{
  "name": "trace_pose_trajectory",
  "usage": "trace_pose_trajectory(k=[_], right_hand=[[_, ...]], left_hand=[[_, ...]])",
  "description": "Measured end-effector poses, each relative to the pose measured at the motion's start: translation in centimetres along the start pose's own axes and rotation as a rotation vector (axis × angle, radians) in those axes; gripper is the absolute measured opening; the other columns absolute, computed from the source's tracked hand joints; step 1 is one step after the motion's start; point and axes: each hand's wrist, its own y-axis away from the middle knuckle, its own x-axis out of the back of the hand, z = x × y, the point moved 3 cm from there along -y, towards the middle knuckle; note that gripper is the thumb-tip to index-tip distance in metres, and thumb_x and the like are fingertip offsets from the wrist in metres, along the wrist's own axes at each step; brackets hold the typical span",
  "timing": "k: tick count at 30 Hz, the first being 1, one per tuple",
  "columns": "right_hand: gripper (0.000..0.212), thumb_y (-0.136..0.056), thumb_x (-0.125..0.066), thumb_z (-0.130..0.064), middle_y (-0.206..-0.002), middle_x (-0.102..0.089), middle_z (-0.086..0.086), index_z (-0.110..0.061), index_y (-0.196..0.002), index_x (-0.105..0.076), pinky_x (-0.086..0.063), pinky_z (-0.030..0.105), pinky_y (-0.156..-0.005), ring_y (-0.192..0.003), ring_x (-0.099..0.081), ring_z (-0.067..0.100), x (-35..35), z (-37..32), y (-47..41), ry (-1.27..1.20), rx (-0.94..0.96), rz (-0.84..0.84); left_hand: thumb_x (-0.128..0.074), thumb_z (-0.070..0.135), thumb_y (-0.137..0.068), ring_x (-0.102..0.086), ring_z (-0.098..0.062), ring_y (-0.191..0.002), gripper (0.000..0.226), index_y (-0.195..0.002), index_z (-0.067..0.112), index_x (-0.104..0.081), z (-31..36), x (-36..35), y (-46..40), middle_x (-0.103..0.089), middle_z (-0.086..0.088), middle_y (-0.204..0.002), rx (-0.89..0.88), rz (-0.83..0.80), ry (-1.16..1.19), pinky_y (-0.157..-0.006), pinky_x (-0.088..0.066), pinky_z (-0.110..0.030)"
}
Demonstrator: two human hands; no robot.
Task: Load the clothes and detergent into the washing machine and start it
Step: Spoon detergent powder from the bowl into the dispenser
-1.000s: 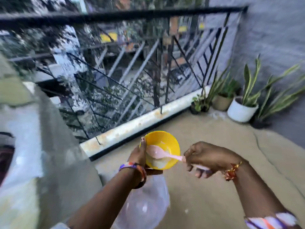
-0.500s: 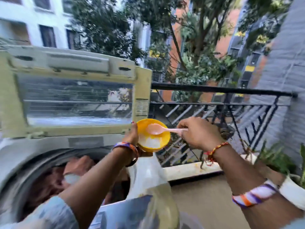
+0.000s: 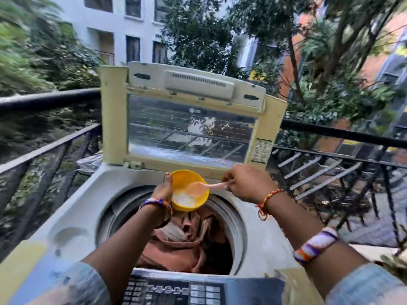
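The left hand (image 3: 163,188) gripped a yellow bowl (image 3: 189,189) at its left rim, thumb hooked over the edge and the fingers hidden behind the bowl. The bowl sat just below the middle of the frame, tilted toward the camera, with white detergent powder (image 3: 184,198) lying in its lower part. The right hand (image 3: 248,183) pinched the end of a pink plastic spoon (image 3: 203,187) between curled fingers; the spoon's head reached into the bowl, just above the powder. Whether it touched the powder could not be told through the blur.

Both hands were held over the round drum opening of a top-loading washing machine (image 3: 74,216) that filled the lower half of the frame. In the drum, directly under the bowl, lay crumpled clothes (image 3: 187,236) in reddish-brown and pale tones. The machine's lid (image 3: 187,119) stood raised behind the hands in the centre of the frame, its clear window showing the bars beyond. A dark control panel (image 3: 176,290) with rows of buttons ran along the bottom edge, between the two forearms.

A striped band (image 3: 157,204) circled the left wrist, a red and yellow thread (image 3: 267,200) the right wrist, and another striped band (image 3: 316,244) sat farther up the right forearm. A black railing (image 3: 330,133) crossed the frame behind the machine, with trees (image 3: 198,29) and a pale building (image 3: 123,25) across the top.
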Motion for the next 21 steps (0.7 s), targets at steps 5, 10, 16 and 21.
trace_pose_trajectory(k=[5, 10, 16, 21], right_hand=[[0.021, -0.083, -0.058, -0.023, -0.104, -0.068, 0.008, -0.026, -0.1, -0.07, -0.043, 0.028, -0.069, -0.098, -0.061, 0.026, -2.2, -4.4, -3.4, -0.071, 0.123, -0.185], [0.02, -0.082, -0.06, -0.018, -0.085, -0.068, 0.009, -0.018, -0.098, -0.071, -0.043, 0.023, -0.058, -0.07, -0.06, 0.014, -4.7, -5.4, -7.0, -0.1, 0.097, -0.231], [0.024, -0.098, -0.042, -0.026, -0.077, -0.066, 0.005, -0.011, -0.089, -0.058, -0.047, 0.015, -0.04, -0.046, -0.061, 0.003, -9.8, -3.5, -8.9, -0.889, -0.092, -0.696], [0.054, -0.098, -0.023, -0.042, -0.069, -0.072, 0.011, -0.002, -0.094, -0.058, -0.056, 0.024, -0.046, -0.055, -0.069, 0.016, -14.1, -1.7, -10.2, -1.196, -0.295, -0.609]], left_hand=[[-0.015, 0.043, -0.1, -0.035, -0.032, -0.136, 0.063, -0.14, -0.002, -0.033, -2.4, 2.6, -2.3, -0.032, -0.022, -0.148, 0.078, 0.059, 0.095, -0.109, -0.029, -0.032], [-0.02, 0.049, -0.098, -0.044, -0.036, -0.13, 0.068, -0.137, -0.003, -0.039, -4.0, 3.5, -4.6, -0.039, -0.022, -0.144, 0.163, 0.056, 0.177, -0.108, -0.037, -0.038], [-0.032, 0.061, -0.09, -0.05, -0.039, -0.123, 0.073, -0.134, 0.003, -0.044, -5.8, 4.6, -8.2, -0.049, -0.019, -0.137, 0.238, 0.023, 0.285, -0.104, -0.04, -0.047], [-0.026, 0.046, -0.098, -0.046, -0.034, -0.128, 0.062, -0.135, -0.001, -0.043, -5.8, 5.5, -9.7, -0.045, -0.017, -0.14, 0.246, 0.078, 0.248, -0.104, -0.038, -0.035]])
